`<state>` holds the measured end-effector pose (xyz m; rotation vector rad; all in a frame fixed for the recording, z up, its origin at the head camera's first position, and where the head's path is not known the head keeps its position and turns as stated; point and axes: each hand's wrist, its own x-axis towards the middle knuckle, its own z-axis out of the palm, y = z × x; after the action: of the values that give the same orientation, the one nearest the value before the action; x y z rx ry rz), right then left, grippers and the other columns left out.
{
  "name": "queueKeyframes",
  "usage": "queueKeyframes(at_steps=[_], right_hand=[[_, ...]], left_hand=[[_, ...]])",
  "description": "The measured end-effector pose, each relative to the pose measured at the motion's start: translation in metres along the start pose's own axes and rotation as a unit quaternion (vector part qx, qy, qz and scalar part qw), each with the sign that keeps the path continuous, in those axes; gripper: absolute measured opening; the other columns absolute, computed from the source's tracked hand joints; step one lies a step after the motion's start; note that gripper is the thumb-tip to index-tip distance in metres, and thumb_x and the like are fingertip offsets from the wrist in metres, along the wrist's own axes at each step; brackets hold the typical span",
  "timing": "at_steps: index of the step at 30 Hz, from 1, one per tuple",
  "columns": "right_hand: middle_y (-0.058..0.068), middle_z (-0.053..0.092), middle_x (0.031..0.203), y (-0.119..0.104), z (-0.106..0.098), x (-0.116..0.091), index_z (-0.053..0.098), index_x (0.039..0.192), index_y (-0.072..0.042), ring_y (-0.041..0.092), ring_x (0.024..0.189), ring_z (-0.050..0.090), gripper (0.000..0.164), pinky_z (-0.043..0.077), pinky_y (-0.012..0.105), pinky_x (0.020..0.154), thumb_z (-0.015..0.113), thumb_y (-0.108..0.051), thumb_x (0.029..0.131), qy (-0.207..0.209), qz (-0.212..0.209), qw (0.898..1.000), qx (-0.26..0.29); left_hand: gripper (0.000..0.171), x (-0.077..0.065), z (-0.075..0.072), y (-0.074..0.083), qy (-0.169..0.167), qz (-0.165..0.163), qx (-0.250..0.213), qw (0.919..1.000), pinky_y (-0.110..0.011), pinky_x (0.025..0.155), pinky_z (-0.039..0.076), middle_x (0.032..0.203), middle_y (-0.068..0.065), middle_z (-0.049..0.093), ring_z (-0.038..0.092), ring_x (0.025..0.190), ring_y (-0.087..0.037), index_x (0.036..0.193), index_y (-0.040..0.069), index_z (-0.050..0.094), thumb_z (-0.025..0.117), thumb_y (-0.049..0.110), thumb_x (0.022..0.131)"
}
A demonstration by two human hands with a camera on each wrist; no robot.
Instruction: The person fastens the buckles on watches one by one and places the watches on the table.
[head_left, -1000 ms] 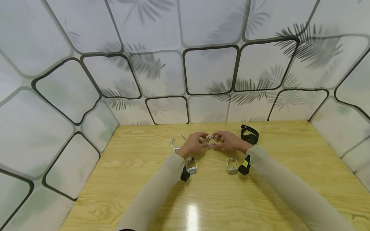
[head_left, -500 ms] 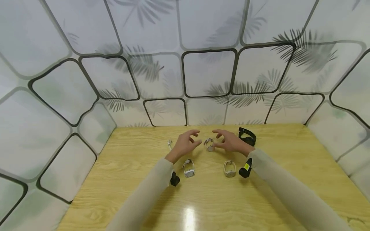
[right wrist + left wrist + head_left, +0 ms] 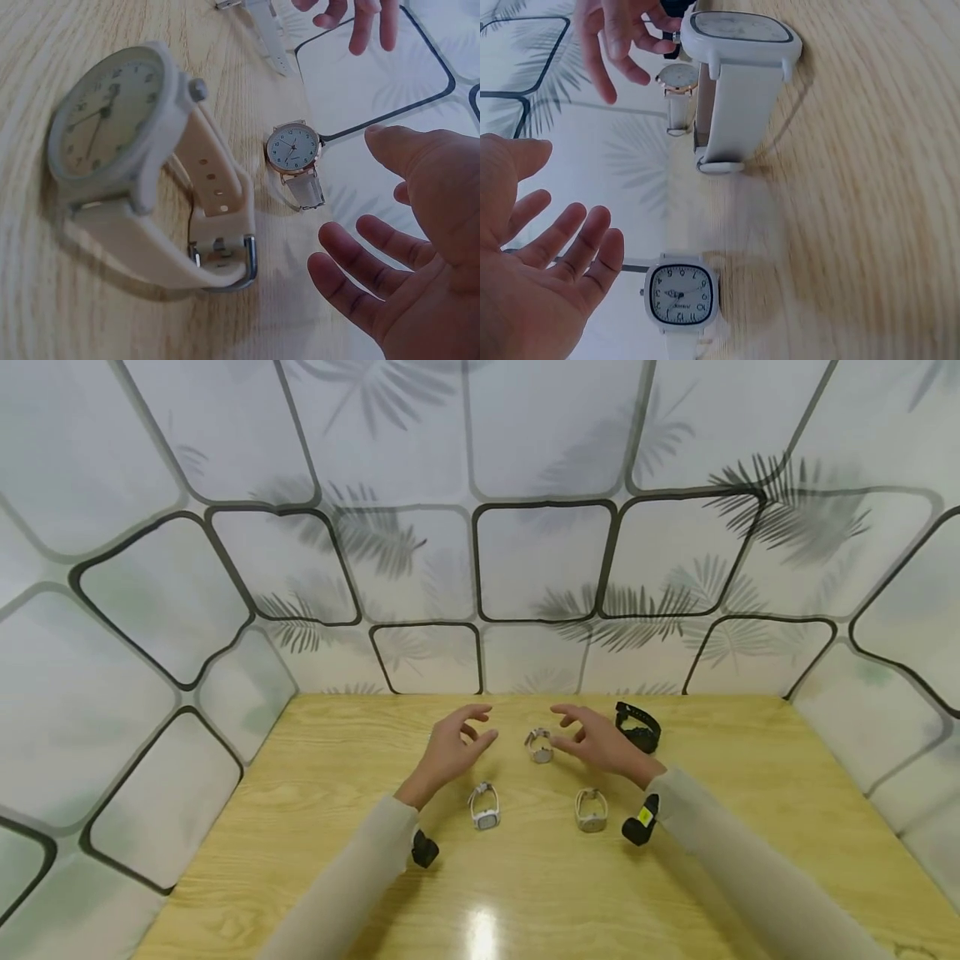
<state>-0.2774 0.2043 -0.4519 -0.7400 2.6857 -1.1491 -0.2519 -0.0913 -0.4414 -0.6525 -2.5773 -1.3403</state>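
Hovering, grip apart and empty, the left hand (image 3: 448, 747) and right hand (image 3: 597, 742) flank a round watch (image 3: 292, 148), likely light, fragile-faced, best pinched by its sides.

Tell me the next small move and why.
Probably ease the right hand away from the rose-gold watch: the watch rests unheld on the table, and the thumb is close beside it, so a stray brush might shift it.
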Motion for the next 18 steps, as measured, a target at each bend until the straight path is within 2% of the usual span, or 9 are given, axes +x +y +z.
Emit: queueKeyframes(at_steps=[5,11,18], right_hand=[[0.026,0.056,0.137,0.004,0.001,-0.004,0.040,0.157,-0.009,0.021,0.090,0.068,0.064,0.057,0.036,0.070,0.066,-0.029,0.103,0.009,0.000,1.000,0.000],[0.025,0.056,0.136,0.006,0.001,-0.008,0.041,0.157,-0.009,0.023,0.092,0.067,0.064,0.056,0.036,0.068,0.066,-0.032,0.103,0.016,0.009,1.000,0.002],[0.025,0.056,0.136,0.008,0.007,-0.010,0.042,0.157,-0.012,0.023,0.092,0.066,0.063,0.055,0.035,0.066,0.065,-0.035,0.103,0.020,0.011,1.000,0.010]], left_hand=[[0.042,-0.006,-0.008,-0.002,0.016,-0.016,-0.014,0.9996,-0.027,0.059,0.053,0.125,-0.013,0.067,0.068,0.085,-0.025,0.140,0.008,0.061,0.071,0.017,0.100],[0.040,-0.015,-0.017,-0.010,0.034,-0.038,-0.030,0.9982,-0.027,0.059,0.052,0.122,-0.011,0.068,0.067,0.085,-0.026,0.139,0.011,0.062,0.070,0.018,0.100],[0.039,-0.026,-0.028,-0.017,0.060,-0.052,-0.024,0.9965,-0.026,0.057,0.050,0.123,-0.018,0.068,0.066,0.083,-0.027,0.138,0.010,0.063,0.070,0.018,0.100]])
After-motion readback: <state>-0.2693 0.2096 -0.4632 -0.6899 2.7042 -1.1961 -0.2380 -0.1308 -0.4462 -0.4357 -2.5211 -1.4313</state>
